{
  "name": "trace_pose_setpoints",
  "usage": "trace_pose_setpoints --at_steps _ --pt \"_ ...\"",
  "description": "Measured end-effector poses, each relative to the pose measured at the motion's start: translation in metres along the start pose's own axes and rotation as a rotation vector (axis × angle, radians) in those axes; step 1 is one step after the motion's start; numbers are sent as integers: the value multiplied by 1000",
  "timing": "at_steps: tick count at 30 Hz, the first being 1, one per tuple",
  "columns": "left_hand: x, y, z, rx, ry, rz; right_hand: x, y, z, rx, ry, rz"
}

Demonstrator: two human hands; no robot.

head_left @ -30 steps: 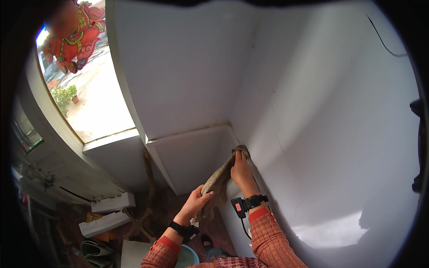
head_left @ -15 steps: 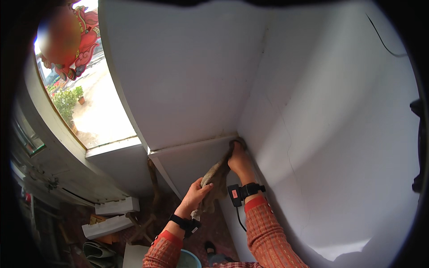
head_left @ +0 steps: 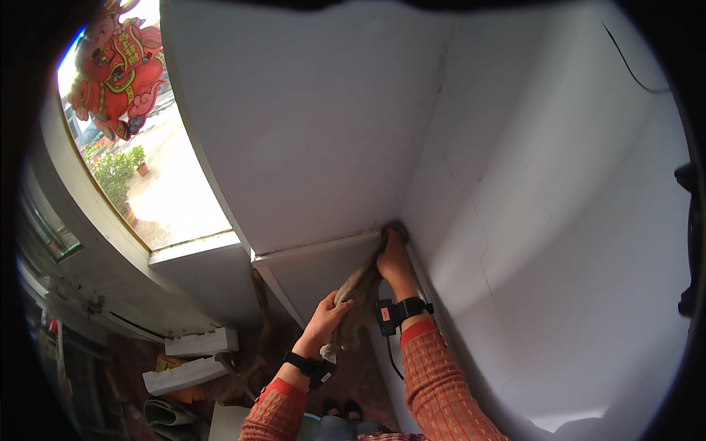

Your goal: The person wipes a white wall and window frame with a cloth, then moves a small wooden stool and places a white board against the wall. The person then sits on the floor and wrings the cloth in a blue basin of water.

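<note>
A brownish-grey cloth [head_left: 359, 283] is stretched between my two hands over a white ledge [head_left: 312, 268] against the wall. My left hand [head_left: 325, 320] is closed around its near part, and a loose end hangs below the fingers. At the back corner of the ledge, where the two walls meet, my right hand [head_left: 395, 261] presses the far end of the cloth. The fingertips there are partly hidden by the hand and the bunched cloth. Each wrist wears a black strap with a small box.
White walls rise behind and to the right of the ledge. On the left is a window with a red decoration [head_left: 121, 81]. Below it lie white blocks [head_left: 202, 342], a wooden frame [head_left: 239, 375] and a rolled mat [head_left: 169, 419]. A basin's rim [head_left: 309, 426] shows near my left sleeve.
The view has shifted slightly, so the window and floor items appear a little farther right and lower. Both hands keep hold of the cloth, the right one still in the corner.
</note>
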State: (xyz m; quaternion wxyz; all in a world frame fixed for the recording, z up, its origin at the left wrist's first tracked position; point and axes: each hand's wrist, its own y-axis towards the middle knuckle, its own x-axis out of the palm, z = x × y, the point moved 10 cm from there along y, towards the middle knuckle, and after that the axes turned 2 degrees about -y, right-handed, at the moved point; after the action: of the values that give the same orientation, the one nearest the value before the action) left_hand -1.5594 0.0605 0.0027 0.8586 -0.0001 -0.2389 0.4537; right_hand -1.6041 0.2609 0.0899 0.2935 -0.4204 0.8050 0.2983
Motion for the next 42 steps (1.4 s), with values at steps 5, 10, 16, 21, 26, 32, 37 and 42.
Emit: trace_pose_setpoints --at_steps 5,10,16,21,26,32,37,42 --pt "-14 -10 2 -15 -136 -3 22 -7 2 -85 -58 64" --pt "-40 -37 11 12 -134 16 57 -18 -29 -368 136 -10" --pt "-33 -24 4 -52 6 -15 6 -18 -18 -161 -92 174" --pt "-15 4 2 -72 5 -84 3 -7 -11 -15 -234 45" --pt "-18 -9 13 -14 -207 -106 29 -7 -38 -259 -248 20" --pt "-30 -10 17 -22 -58 -70 15 -9 -33 -154 -315 123" --pt "-65 -32 19 4 -135 8 44 -16 -67 -214 -254 99" --pt "-94 -56 23 48 -163 68 72 -31 -106 -333 -236 151"
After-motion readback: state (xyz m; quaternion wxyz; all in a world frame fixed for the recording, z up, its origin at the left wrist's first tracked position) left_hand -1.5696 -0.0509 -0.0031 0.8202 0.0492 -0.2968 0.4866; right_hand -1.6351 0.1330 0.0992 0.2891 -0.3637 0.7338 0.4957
